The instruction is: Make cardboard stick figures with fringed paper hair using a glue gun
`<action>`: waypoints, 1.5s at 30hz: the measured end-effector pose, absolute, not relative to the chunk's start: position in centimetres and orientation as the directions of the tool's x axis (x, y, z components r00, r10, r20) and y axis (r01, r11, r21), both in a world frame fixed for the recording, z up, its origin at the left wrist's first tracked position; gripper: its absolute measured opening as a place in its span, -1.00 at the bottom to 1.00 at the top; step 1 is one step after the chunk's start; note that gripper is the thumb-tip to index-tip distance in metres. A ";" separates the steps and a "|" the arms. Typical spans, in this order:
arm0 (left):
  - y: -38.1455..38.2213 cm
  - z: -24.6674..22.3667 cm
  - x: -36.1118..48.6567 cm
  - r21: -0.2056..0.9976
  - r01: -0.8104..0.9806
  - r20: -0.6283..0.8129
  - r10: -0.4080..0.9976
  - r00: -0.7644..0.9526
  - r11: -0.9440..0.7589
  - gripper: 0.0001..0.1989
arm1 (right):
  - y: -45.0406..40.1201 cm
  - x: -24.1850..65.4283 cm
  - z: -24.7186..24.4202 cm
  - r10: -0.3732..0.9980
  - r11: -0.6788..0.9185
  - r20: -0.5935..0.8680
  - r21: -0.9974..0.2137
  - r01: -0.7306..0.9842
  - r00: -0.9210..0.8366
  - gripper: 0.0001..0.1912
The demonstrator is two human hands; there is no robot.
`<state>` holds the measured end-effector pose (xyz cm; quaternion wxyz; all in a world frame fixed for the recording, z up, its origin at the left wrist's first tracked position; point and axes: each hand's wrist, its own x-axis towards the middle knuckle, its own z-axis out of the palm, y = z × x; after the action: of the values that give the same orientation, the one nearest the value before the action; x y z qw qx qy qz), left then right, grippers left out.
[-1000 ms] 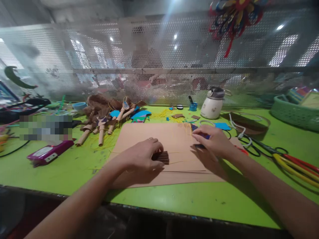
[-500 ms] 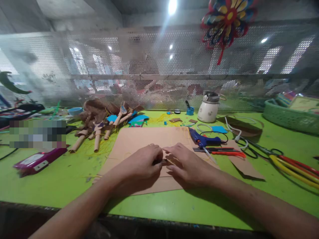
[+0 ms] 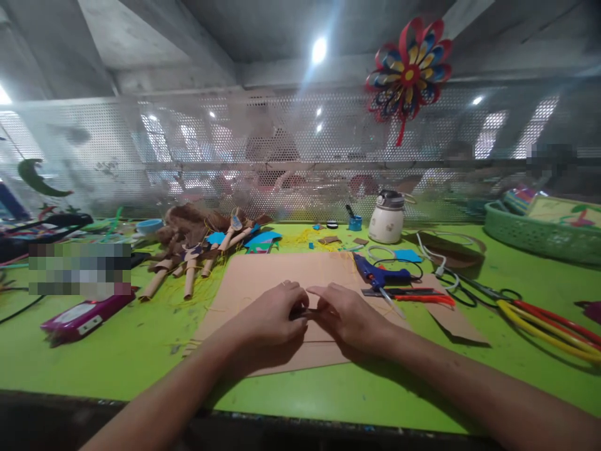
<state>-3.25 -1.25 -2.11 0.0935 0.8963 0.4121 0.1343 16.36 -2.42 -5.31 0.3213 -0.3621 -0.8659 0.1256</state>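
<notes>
A glaring ceiling lamp [image 3: 319, 50] streaks the dim, hazy view.

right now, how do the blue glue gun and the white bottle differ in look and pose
The glue gun is deep blue, while the bottle is white with a grey-black lid. The glue gun lies flat on its side; the bottle stands upright. The glue gun is nearer the person, the bottle farther back. Shared: neither is held by the left hand or the right hand.
</notes>
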 end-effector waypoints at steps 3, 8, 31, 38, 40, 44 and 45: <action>-1.0 -2.3 -3.3 0.267 0.716 0.175 0.763 0.622 -0.645 -0.87 | -2.4 16.6 -5.3 0.709 0.705 0.473 -0.434 0.562 -0.524 -0.67; -0.7 -2.7 -2.6 0.221 0.676 0.209 0.711 0.671 -0.703 -0.87 | -2.6 17.3 -5.1 0.693 0.717 0.465 -0.374 0.588 -0.550 -0.85; -1.0 -2.2 -1.8 0.211 0.671 0.189 0.703 0.686 -0.711 -0.83 | 4.0 30.2 -1.4 0.803 0.361 0.596 -0.465 0.808 -0.016 -0.77; -1.3 -2.2 -1.7 0.238 0.669 0.212 0.710 0.672 -0.704 -0.82 | 4.6 30.3 -3.4 0.904 0.366 0.350 -0.334 0.869 -0.246 -0.59; -1.4 -2.2 -1.6 0.239 0.683 0.214 0.724 0.656 -0.690 -0.82 | 4.9 30.1 -4.0 0.907 0.371 0.321 -0.300 0.879 -0.274 -0.53; -1.3 -2.4 -1.7 0.249 0.685 0.220 0.729 0.649 -0.685 -0.83 | 5.3 30.0 -4.7 0.907 0.404 0.247 -0.281 0.870 -0.342 -0.50; -1.2 -2.5 -1.7 0.251 0.681 0.218 0.725 0.653 -0.688 -0.83 | 5.3 30.0 -4.8 0.908 0.407 0.230 -0.282 0.869 -0.351 -0.51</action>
<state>-1.74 -1.17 -2.49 0.0737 0.9061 0.3879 0.1519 30.00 5.30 -4.84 0.1766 -0.5417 -0.8199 0.0553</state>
